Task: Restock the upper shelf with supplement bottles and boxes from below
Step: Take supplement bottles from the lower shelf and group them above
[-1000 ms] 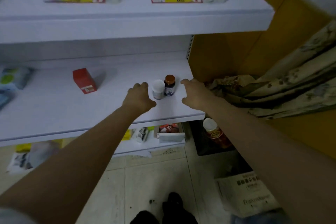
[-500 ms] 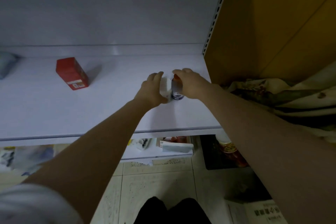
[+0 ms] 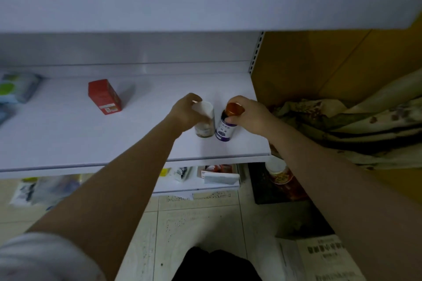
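My left hand (image 3: 186, 113) grips a white bottle with a white cap (image 3: 204, 121) near the right end of the middle shelf (image 3: 68, 143). My right hand (image 3: 250, 116) grips a dark bottle with an orange cap and a purple label (image 3: 225, 130) just to its right. Both bottles are tilted and sit close together, low over the shelf board. A red box (image 3: 104, 96) lies on the same shelf to the left. The upper shelf (image 3: 205, 7) spans the top of the view.
Blue-green packets (image 3: 18, 86) lie at the shelf's far left. A lower shelf (image 3: 217, 186) holds small boxes. On the right stand a yellow wall (image 3: 319, 64), crumpled patterned cloth (image 3: 365, 125) and a red jar (image 3: 279, 172) on the floor. Printed paper (image 3: 319, 258) lies at the bottom right.
Both hands reached in from either side of the two bottles and closed round them. The bottles now tilt in my grip, and the upper shelf is back in view.
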The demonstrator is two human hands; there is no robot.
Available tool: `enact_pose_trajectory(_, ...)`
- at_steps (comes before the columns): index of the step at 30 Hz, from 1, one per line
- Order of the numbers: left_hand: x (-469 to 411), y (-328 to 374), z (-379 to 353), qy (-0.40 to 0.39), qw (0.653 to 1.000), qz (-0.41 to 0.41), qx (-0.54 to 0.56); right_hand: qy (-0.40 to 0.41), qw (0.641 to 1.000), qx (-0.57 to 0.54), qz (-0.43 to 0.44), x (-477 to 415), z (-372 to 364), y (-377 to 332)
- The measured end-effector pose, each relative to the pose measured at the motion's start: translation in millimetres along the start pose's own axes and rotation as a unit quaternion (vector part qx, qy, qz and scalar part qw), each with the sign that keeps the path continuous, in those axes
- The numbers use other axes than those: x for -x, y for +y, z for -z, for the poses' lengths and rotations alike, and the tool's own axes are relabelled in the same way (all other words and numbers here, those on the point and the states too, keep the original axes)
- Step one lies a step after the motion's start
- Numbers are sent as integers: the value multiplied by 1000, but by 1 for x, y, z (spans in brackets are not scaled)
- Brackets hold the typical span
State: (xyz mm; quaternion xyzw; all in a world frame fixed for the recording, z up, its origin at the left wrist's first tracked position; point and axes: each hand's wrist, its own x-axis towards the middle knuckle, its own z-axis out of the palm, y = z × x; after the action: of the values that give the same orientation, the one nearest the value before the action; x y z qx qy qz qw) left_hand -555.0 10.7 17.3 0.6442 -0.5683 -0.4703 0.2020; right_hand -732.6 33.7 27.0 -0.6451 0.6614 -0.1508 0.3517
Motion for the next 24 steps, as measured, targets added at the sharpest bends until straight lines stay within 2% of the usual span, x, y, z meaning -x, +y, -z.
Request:
enact_pose_trajectory(6, 69, 30, 35, -35, 993, 29, 111, -35, 991, -127, 5, 54, 33, -46)
enact_pose_trajectory(12, 133, 44, 63, -87, 974, -20, 208, -28, 982, -186, 22, 106, 44, -89)
enact_pose_trajectory(17, 198, 43, 94, -132, 941, -60, 307, 24, 962, -273, 14, 166, 41, -122)
enact_pose_trajectory(20, 237, 37, 119, -166, 917, -80, 353, 45, 937, -344, 42, 207, 32, -156)
enact_pose_trajectory(24, 295, 27, 157, -177, 917, -127, 334, 70, 899, -426, 69, 262, 9, -208)
